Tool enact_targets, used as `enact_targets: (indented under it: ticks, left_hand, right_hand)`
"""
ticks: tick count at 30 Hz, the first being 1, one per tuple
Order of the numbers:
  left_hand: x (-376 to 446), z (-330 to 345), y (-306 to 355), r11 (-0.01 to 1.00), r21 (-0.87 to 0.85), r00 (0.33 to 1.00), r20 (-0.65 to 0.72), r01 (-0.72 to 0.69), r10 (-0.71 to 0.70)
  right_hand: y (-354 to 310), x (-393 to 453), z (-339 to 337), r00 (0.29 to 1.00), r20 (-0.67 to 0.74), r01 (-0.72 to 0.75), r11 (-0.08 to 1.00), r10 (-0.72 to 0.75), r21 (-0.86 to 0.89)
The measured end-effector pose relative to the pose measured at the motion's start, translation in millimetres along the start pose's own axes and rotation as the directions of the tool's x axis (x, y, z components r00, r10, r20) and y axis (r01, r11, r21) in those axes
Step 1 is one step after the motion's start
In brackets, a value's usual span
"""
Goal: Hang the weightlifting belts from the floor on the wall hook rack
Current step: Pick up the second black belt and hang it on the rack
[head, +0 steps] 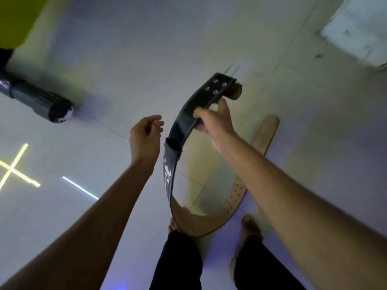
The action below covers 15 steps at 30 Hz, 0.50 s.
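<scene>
A black weightlifting belt (184, 122) with a tan inner face and white lettering curves in a wide loop over the floor. My right hand (213, 120) grips it near its riveted end, which points up and away. The belt's lower curve hangs down in front of my bare feet (250, 223), and its tan holed tail passes behind my right forearm. My left hand (145, 136) hovers just left of the belt, fingers loosely curled, holding nothing. No wall hook rack is in view.
A dark grey cylinder (41, 103) lies on the pale tiled floor (146, 49) at the left, beside something yellow-green (16, 19) in the top left corner. Bright light strips reflect at lower left. A white slab (356, 32) sits at top right.
</scene>
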<state>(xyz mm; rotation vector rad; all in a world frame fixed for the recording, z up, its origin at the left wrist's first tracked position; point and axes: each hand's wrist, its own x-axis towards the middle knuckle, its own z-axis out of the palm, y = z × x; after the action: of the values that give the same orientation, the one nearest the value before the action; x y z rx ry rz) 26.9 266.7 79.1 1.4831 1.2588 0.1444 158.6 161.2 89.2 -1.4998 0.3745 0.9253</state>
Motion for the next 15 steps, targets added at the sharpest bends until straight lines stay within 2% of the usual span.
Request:
enact_targets:
  ticks: [4,8,12,15]
  left_hand:
    - [-60.9,6.1,123.8,0.99,-0.142,0.978,0.207,-0.005,0.035]
    - [-129.2,7.7,262.0,0.985,-0.162,0.902,0.416,-0.051,0.115]
    - [-203.0,16.9,370.7,0.988,-0.097,0.785,0.6,-0.122,0.156]
    - [-257.8,24.8,433.9,0.979,-0.101,0.713,0.673,-0.176,0.198]
  right_hand:
    - [-83.6,-116.1,-42.0,0.988,0.142,0.07,0.992,-0.055,-0.101]
    - [-160.6,-212.8,-88.0,0.964,0.258,0.132,0.965,-0.071,-0.227]
    - [-233.9,-294.3,-133.0,0.959,0.245,0.2,0.953,-0.143,-0.228]
    - [-282.4,-349.3,-161.9,0.951,0.213,0.262,0.949,-0.224,-0.174]
